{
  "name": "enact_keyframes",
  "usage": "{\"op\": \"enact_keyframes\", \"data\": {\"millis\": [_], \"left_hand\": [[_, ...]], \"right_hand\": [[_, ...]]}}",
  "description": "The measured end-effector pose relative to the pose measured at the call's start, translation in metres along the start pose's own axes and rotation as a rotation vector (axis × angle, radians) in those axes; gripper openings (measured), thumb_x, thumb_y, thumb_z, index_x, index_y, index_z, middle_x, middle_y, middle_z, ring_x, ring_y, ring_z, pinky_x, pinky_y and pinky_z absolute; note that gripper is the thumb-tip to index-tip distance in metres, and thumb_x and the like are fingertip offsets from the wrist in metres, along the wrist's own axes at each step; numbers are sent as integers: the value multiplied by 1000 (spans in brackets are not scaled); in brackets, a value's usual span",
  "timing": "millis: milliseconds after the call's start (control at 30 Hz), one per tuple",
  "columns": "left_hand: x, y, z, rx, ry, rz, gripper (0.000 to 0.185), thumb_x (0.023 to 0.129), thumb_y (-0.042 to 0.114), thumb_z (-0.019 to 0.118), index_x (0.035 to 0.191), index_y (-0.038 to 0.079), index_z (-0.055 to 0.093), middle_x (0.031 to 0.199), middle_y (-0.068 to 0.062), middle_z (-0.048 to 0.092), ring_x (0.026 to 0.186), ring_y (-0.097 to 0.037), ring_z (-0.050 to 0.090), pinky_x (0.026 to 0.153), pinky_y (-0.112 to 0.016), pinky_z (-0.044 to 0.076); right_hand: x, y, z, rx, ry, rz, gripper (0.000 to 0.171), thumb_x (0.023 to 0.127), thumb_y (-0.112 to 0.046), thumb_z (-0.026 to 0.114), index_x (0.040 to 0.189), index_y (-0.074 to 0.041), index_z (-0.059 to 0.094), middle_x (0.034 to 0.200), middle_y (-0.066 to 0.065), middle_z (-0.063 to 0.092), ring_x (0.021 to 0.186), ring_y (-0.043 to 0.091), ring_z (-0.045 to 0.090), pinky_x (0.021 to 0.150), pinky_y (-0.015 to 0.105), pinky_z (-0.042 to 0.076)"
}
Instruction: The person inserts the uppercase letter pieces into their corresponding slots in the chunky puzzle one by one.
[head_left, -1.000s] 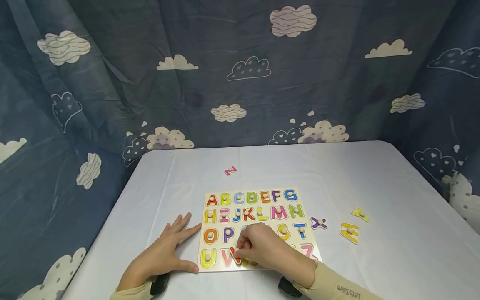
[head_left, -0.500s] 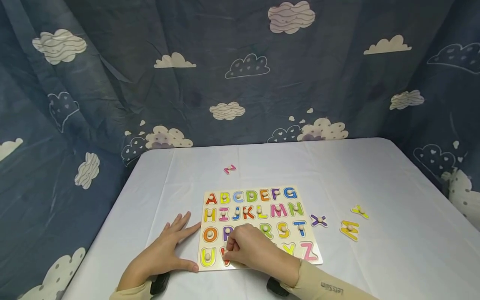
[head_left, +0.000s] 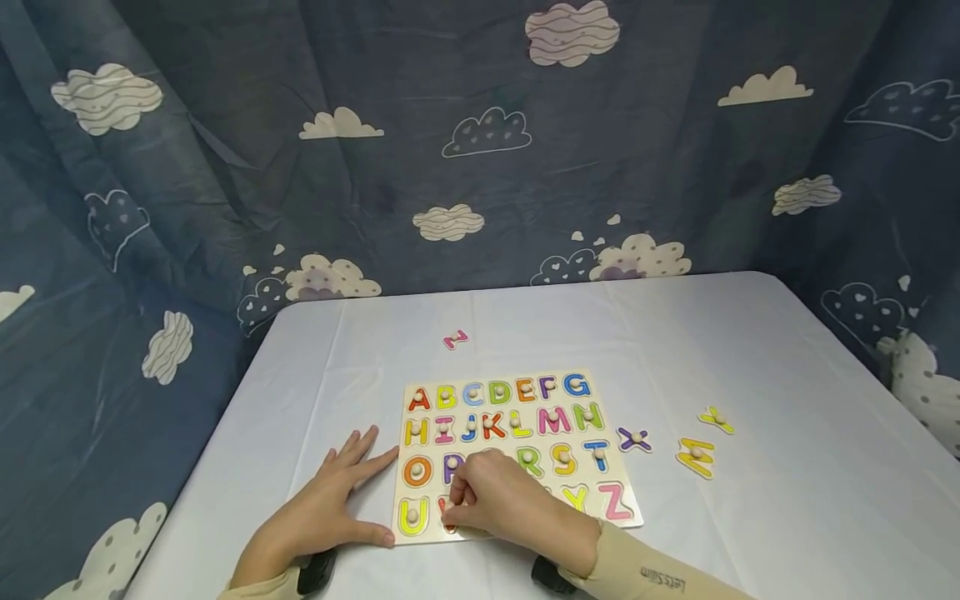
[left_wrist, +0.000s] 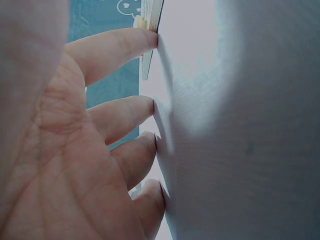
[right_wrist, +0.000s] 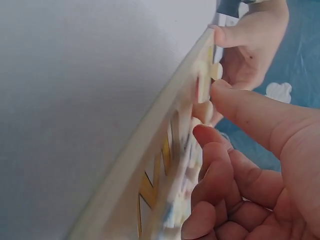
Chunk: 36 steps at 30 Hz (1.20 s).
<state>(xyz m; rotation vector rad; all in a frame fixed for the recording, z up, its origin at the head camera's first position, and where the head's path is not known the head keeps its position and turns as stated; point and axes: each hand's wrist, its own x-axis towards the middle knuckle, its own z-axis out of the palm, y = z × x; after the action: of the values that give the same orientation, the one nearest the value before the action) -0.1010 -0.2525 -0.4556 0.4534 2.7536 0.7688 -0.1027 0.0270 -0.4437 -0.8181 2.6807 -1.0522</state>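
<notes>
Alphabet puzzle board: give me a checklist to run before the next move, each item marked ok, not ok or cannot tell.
1. Left hand lies flat on the table, thumb against the alphabet puzzle board: ok.
2. Right hand pinches a red letter piece in the bottom row: ok.
3. Red piece fully seated: cannot tell.
4. Bottom-row slots filled: not ok; the yellow Y outline is empty.
5. Loose pieces reachable: yellow Y, purple X, yellow piece, pink piece: ok.

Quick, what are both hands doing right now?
Left hand: open, fingers flat on the table, touching the puzzle board edge.
Right hand: pinching the red letter piece by its peg.
</notes>
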Motion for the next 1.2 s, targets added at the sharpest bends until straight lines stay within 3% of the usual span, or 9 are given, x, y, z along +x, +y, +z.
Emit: {"op": "enact_keyframes", "data": {"millis": [300, 700, 1200], "left_hand": [[-1, -1, 2, 17, 11, -5, 116, 59, 60, 99, 160, 23, 54, 179, -17, 25, 166, -50, 15, 130, -75, 12], [-1, 0, 2, 9, 11, 7, 116, 59, 59, 99, 159, 23, 55, 178, -18, 26, 165, -51, 15, 130, -75, 11], [1, -2, 3, 10, 16, 1, 116, 58, 60, 99, 159, 23, 55, 178, -18, 26, 166, -50, 14, 130, -75, 11]], "right_hand": [[-18, 14, -31, -18, 88, 46, 25, 87, -22, 90, 72, -17, 71, 63, -13, 55, 62, -1, 47, 57, 18, 42], [-61, 70, -87, -91, 247, 333, 25, 90, -26, 87, 73, -18, 70, 65, -6, 54, 66, 9, 47, 58, 21, 35], [-125, 140, -138, -203, 357, 560, 26, 93, -29, 83, 86, -6, 74, 72, -1, 60, 72, 17, 50, 60, 27, 35]]}}
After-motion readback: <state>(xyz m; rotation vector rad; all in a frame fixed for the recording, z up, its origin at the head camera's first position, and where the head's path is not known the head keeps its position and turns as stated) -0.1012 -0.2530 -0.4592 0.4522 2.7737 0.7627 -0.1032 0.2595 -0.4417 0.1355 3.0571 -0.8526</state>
